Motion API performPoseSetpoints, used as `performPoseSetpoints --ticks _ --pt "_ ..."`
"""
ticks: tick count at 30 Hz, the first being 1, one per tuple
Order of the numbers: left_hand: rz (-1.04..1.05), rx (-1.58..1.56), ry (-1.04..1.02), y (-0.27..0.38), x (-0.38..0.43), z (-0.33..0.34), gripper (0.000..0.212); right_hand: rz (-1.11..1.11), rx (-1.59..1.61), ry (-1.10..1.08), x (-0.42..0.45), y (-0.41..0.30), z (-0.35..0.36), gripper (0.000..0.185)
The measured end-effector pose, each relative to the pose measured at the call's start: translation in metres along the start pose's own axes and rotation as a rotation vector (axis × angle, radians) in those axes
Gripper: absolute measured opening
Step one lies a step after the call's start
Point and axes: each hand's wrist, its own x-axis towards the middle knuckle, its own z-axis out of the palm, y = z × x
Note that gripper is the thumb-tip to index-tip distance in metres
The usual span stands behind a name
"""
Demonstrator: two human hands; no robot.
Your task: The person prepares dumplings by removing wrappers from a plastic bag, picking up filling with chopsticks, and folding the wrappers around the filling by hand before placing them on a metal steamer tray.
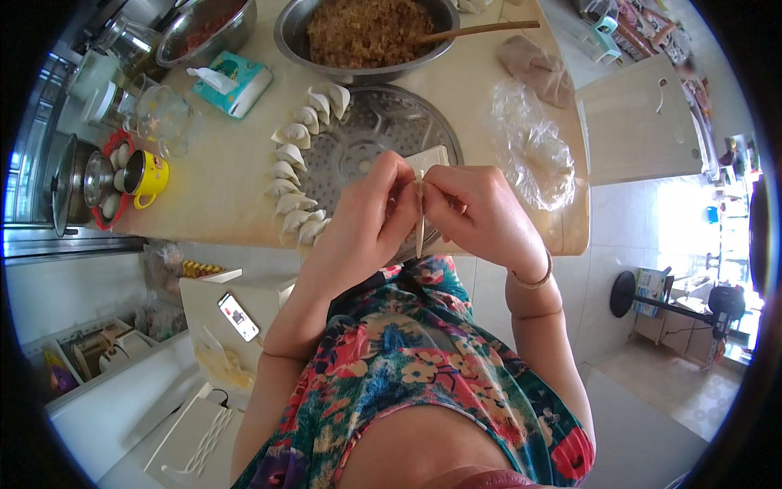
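Note:
Between my two hands a wonton wrapper (pixel 420 229) is pinched, seen edge-on as a thin pale strip. The fingertips of my left hand (pixel 382 211) press it from one side, those of my right hand (pixel 470 205) from the other. Any filling inside is hidden. Below them lies a round perforated metal steamer tray (pixel 360 131). Several folded wontons (pixel 292 136) line its left rim in a curve. A stack of square wrappers (pixel 431 158) sits on the tray just beyond my fingers. Behind the tray stands a metal bowl (pixel 366 78) of minced filling (pixel 366 30) with a wooden utensil (pixel 482 30) in it.
On the table (pixel 214 177) are a tissue pack (pixel 235 85), a yellow mug (pixel 149 177), glassware (pixel 162 116) and a bowl of red food (pixel 208 30) at left. A clear plastic bag (pixel 531 147) and brown cloth (pixel 534 67) lie right. A phone (pixel 238 316) rests below left.

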Motion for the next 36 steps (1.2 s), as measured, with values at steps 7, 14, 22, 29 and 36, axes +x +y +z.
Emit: performPoseSetpoints --ticks 7,14,22,29,36 --pt "0.030 0.017 -0.012 -0.001 0.002 -0.001 0.003 0.106 0.125 -0.026 0.001 -0.005 -0.002 0.018" --pt "-0.017 -0.152 0.065 0.002 0.000 0.004 0.006 0.152 0.245 0.086 0.000 0.001 0.003 0.013" --pt "-0.062 -0.343 0.010 -0.006 0.006 0.003 0.012 -0.119 0.113 0.198 0.000 0.013 0.013 0.010" --pt "0.049 -0.461 0.282 -0.003 0.004 0.005 0.012 0.109 0.767 0.330 -0.005 0.022 0.015 0.017" --pt "0.244 0.002 0.171 -0.008 0.002 0.003 0.003 0.172 0.548 0.366 0.004 0.013 0.024 0.018"
